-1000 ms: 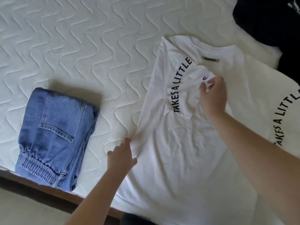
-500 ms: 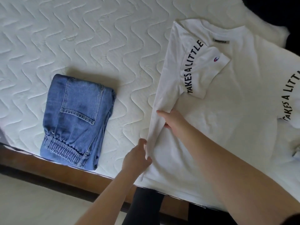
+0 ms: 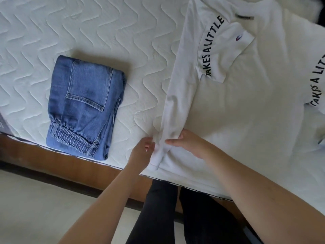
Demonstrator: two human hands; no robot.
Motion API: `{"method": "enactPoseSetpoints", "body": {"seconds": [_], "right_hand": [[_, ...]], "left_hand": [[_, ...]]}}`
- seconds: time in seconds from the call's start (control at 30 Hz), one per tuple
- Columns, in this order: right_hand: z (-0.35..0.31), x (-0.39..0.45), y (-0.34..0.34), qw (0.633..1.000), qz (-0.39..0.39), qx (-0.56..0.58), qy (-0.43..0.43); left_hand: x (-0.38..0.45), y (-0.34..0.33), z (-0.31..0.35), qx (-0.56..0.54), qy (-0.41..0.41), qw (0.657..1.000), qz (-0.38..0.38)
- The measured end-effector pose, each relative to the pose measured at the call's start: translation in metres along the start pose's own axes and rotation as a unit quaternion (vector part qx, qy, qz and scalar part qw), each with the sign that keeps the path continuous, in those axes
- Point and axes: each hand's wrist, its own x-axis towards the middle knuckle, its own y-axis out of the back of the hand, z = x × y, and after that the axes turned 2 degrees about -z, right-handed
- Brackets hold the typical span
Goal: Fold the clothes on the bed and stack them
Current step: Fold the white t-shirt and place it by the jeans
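A white T-shirt with black lettering on both sleeves lies spread on the quilted mattress. Its left side and sleeve are folded inward. My left hand pinches the shirt's folded left edge near the hem. My right hand rests just to the right of it, thumb and fingers on the same fold, pressing it flat. A folded pair of blue jeans sits on the mattress to the left, apart from the shirt.
The bed's wooden frame runs along the near edge, with pale floor below. My legs in dark trousers stand against the frame. A dark garment shows at the top right corner.
My right hand left the folded sleeve and slid down the shirt's left fold to meet my left hand near the hem. The view shifted toward the bed's near edge.
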Motion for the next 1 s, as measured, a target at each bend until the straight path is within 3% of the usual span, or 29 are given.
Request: {"method": "enactPoseSetpoints", "body": {"seconds": [0.07,0.2,0.3,0.4,0.5,0.57,0.7,0.8,0.9,1.0], "right_hand": [[0.012,-0.007,-0.009,1.0,0.005,-0.025,0.009],[0.033,-0.019,-0.019,0.992,0.118,-0.046,0.002],[0.048,-0.024,-0.021,0.984,0.151,-0.089,-0.031],[0.058,-0.029,-0.024,0.992,0.12,-0.028,-0.029],[0.068,-0.034,-0.028,0.997,0.055,0.012,-0.049],[0.075,-0.038,-0.033,0.996,0.047,-0.015,-0.077],[0.084,-0.044,-0.041,0.993,0.055,0.053,-0.091],[0.091,-0.048,-0.046,0.987,0.091,-0.038,-0.125],[0.09,-0.051,-0.046,0.973,0.096,-0.137,-0.161],[0.076,-0.051,-0.036,0.938,0.17,-0.274,-0.13]], "left_hand": [[-0.002,-0.002,0.001,-0.026,0.023,0.999,-0.013],[-0.005,-0.005,0.001,0.021,0.036,0.998,-0.036],[-0.007,-0.011,-0.002,0.038,0.044,0.998,-0.025],[-0.014,-0.014,-0.006,-0.017,0.066,0.998,0.005],[-0.024,-0.018,-0.014,-0.044,0.079,0.995,-0.051],[-0.028,-0.022,-0.023,-0.04,0.08,0.994,-0.062],[-0.033,-0.022,-0.038,-0.135,0.1,0.984,-0.056],[-0.038,-0.024,-0.047,-0.124,0.095,0.987,-0.03],[-0.043,-0.025,-0.049,-0.028,0.081,0.996,0.012],[-0.042,-0.024,-0.044,0.02,0.032,0.997,0.074]]}}
